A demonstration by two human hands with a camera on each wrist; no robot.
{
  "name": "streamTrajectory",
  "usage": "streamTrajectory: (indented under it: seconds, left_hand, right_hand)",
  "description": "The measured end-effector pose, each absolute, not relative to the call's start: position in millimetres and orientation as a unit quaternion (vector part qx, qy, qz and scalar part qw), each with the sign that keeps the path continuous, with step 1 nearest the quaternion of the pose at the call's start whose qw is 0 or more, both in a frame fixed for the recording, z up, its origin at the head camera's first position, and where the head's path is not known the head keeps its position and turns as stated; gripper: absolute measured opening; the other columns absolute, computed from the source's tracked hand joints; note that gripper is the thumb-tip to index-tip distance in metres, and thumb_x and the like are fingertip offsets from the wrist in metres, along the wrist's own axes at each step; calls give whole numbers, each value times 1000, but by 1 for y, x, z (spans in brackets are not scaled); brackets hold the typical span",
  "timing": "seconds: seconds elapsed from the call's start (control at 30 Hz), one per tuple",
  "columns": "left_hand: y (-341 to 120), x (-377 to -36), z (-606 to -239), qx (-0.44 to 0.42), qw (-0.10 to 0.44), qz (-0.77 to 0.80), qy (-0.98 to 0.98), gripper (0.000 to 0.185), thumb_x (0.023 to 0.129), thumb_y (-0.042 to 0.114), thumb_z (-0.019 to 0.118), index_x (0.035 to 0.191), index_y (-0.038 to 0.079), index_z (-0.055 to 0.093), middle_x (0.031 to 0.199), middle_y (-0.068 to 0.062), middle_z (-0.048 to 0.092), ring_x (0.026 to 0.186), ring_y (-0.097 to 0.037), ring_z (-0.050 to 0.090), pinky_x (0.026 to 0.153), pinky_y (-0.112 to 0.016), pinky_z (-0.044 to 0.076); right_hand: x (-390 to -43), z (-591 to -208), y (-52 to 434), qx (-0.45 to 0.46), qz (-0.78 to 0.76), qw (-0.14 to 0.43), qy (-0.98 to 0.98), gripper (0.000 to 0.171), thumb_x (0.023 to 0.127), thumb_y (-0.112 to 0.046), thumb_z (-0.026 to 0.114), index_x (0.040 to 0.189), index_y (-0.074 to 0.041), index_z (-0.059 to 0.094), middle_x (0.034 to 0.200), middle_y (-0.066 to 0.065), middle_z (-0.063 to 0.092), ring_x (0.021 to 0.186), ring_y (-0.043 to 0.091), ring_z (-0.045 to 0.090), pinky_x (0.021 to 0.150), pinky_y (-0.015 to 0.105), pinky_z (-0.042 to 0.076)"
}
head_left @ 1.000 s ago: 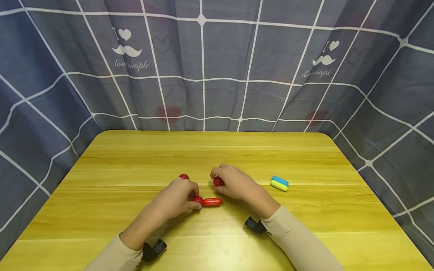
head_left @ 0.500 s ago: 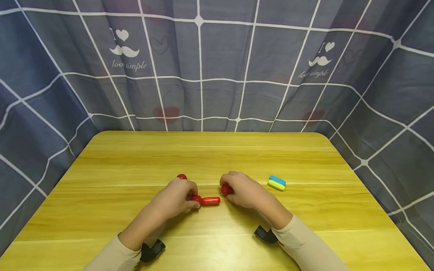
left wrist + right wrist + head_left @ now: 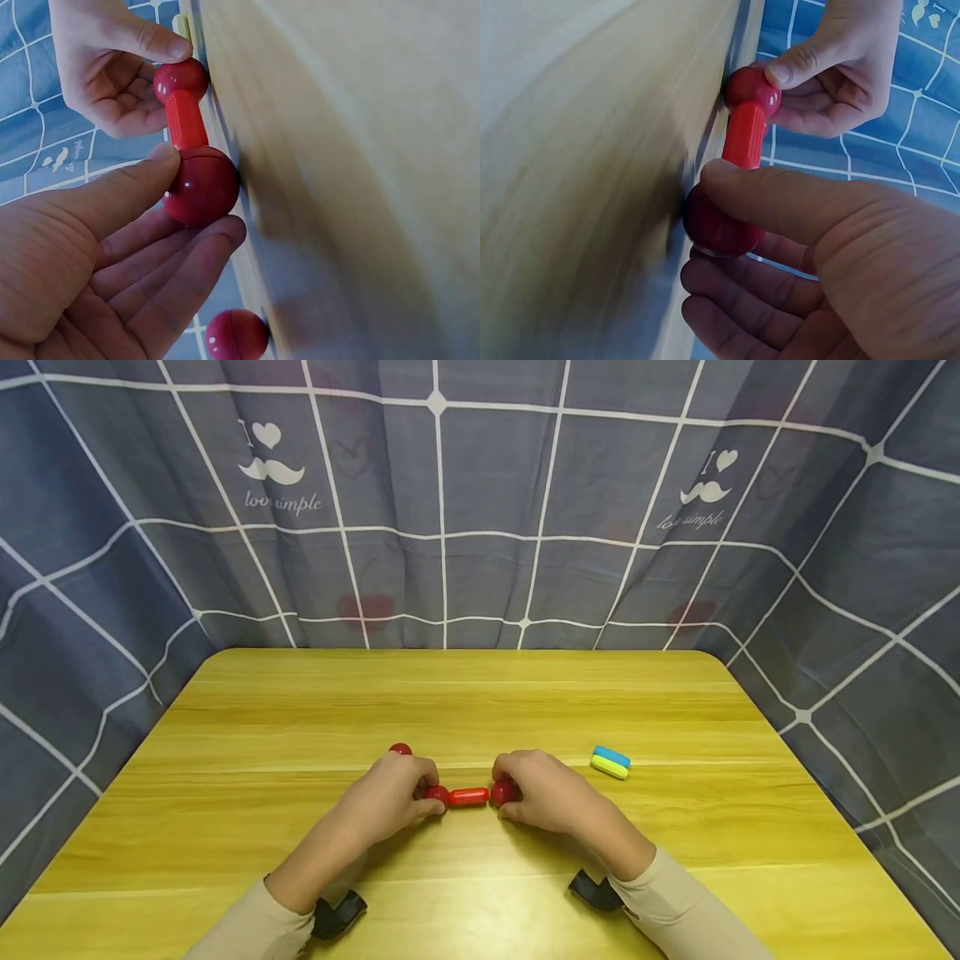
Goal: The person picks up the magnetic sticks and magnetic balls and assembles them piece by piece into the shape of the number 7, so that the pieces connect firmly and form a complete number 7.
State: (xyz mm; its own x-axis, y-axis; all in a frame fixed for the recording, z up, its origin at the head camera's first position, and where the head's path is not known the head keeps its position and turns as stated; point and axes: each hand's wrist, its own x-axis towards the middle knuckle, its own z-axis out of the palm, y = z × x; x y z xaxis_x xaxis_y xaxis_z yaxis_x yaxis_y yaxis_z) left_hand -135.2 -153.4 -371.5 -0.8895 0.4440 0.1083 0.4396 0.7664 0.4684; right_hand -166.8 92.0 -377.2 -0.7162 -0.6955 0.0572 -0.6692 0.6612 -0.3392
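Near the middle of the table, my left hand (image 3: 386, 793) pinches a glossy red ball (image 3: 201, 187) between thumb and fingers. A short ribbed red rod (image 3: 469, 797) extends rightward from that ball, lying in line between the two hands. At the rod's other end, my right hand (image 3: 551, 789) holds a second red ball (image 3: 721, 221) with thumb and fingertips. In the head view this ball sits right at the rod's tip. A third red ball (image 3: 401, 749) shows just beyond the left hand, partly hidden by it; the left wrist view shows a seam around it.
To the right of the right hand, a blue rod (image 3: 612, 755) and a yellow rod (image 3: 610, 767) lie side by side on the wooden table (image 3: 480, 693). A grey-blue curtain (image 3: 480, 510) with white lines stands behind and beside the table.
My right hand has moved its ball nearer to me and slightly right, from beyond the rod to the rod's right end. The left hand has kept its grip, almost in place.
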Motion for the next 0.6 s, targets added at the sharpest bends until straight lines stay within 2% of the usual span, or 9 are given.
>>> streamTrajectory:
  seconds: [0.6]
  left_hand:
    - [-146,-135,-375,227,2,254,940,18,77,19,84,82,12,68,71,9,60,63,-4,53,59,-23,46]
  right_hand:
    - [-164,-381,99,-371,-198,22,907,28,78,-26,84,94,-15,64,81,-8,61,71,8,55,64,24,46]
